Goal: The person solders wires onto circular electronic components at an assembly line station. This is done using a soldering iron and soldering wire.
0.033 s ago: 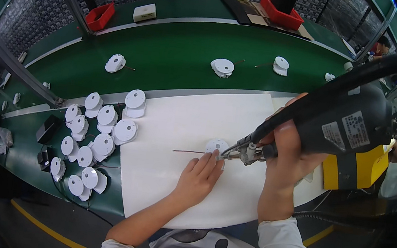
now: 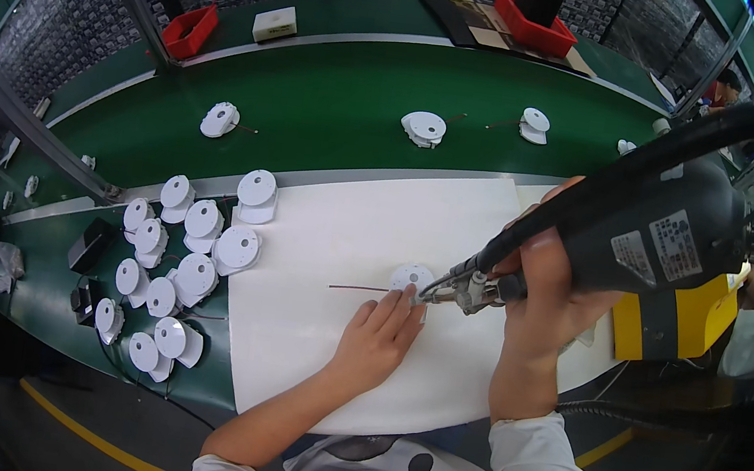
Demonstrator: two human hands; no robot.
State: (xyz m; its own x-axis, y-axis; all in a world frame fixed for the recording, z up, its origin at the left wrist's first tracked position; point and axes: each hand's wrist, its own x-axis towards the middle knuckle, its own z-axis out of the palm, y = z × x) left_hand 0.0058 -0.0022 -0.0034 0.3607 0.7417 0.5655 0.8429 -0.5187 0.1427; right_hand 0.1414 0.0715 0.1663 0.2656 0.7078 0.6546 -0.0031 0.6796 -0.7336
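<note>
1. On the white mat, right of its middle, lies a round white part with a dark hole; a thin reddish wire runs out from it toward the mat's left edge.
2. Above the mat, the left hand reaches to the near edge of the round white part, its fingers bent and close together, fingertips touching it; I cannot tell whether the thumb pinches from below.
3. Over the mat's right side, the right hand has its fingers wrapped around a black power tool, whose metal nose points left, its tip right by the left fingertips; I cannot tell whether it touches the part.
4. Left of the mat, a cluster of similar white pieces sits on the green table, with a black block at its outer side.
5. Beyond the mat, more white pieces lie spaced along a green belt.
6. Right of the mat stands a yellow box.
</note>
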